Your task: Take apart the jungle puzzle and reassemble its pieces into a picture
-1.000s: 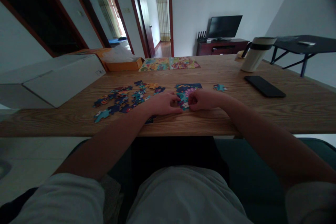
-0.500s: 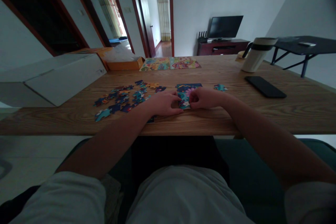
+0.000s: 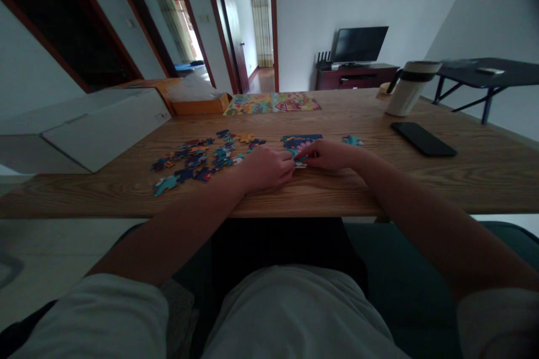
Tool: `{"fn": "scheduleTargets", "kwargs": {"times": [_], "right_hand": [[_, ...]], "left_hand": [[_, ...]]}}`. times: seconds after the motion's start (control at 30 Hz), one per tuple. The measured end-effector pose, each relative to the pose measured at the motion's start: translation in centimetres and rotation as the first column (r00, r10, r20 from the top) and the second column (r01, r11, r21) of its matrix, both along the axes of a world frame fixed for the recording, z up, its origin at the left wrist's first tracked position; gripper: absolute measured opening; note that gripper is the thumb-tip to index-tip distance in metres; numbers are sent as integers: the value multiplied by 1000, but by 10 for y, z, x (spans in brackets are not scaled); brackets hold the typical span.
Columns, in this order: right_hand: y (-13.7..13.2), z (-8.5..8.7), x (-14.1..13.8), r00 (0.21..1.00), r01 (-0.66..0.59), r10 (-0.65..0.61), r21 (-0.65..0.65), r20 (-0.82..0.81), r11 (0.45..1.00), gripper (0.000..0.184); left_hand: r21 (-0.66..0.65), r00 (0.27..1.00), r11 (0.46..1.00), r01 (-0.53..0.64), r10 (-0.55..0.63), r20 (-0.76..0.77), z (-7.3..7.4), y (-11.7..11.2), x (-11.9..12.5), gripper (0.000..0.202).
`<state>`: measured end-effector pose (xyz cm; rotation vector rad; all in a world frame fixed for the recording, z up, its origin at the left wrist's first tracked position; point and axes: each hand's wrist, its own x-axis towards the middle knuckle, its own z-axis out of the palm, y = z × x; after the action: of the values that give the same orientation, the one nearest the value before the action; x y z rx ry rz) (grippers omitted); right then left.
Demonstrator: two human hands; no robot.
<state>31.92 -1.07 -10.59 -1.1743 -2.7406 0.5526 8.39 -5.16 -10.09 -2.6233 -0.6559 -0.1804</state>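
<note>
A partly joined block of jigsaw puzzle [image 3: 302,142], dark blue with teal and pink, lies on the wooden table [image 3: 421,179] in front of me. My left hand [image 3: 269,167] rests curled on its near left edge, fingers pressed down on the pieces. My right hand [image 3: 330,154] lies against its near right edge, fingertips pinched on a small piece [image 3: 300,165] between the two hands. Several loose pieces [image 3: 197,158] are scattered to the left of my left hand. One separate piece [image 3: 352,139] lies just right of the block.
A black phone [image 3: 423,138] lies at the right, a white jug [image 3: 407,88] behind it. Two finished colourful puzzle boards [image 3: 272,102] sit at the table's far side, an orange box [image 3: 197,102] and a large white carton [image 3: 84,123] at the left.
Both hands have closed in over the near edge of the joined block, hiding more of it. The fingertips now meet at a small piece.
</note>
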Motion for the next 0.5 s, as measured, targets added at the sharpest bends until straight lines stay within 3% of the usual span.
{"fn": "scheduleTargets", "kwargs": {"times": [0.2, 0.33, 0.5], "right_hand": [[1, -1, 0, 1000, 0, 0, -3, -12, 1000, 41], [-4, 2, -2, 997, -69, 69, -7, -35, 998, 43], [-7, 4, -6, 1000, 22, -22, 26, 21, 999, 49]], "left_hand": [[23, 1000, 1000, -7, 7, -11, 0, -4, 3, 31], [-81, 997, 994, -73, 75, 23, -2, -4, 2, 27], [-213, 978, 961, -176, 195, 69, -3, 3, 0, 32]]}}
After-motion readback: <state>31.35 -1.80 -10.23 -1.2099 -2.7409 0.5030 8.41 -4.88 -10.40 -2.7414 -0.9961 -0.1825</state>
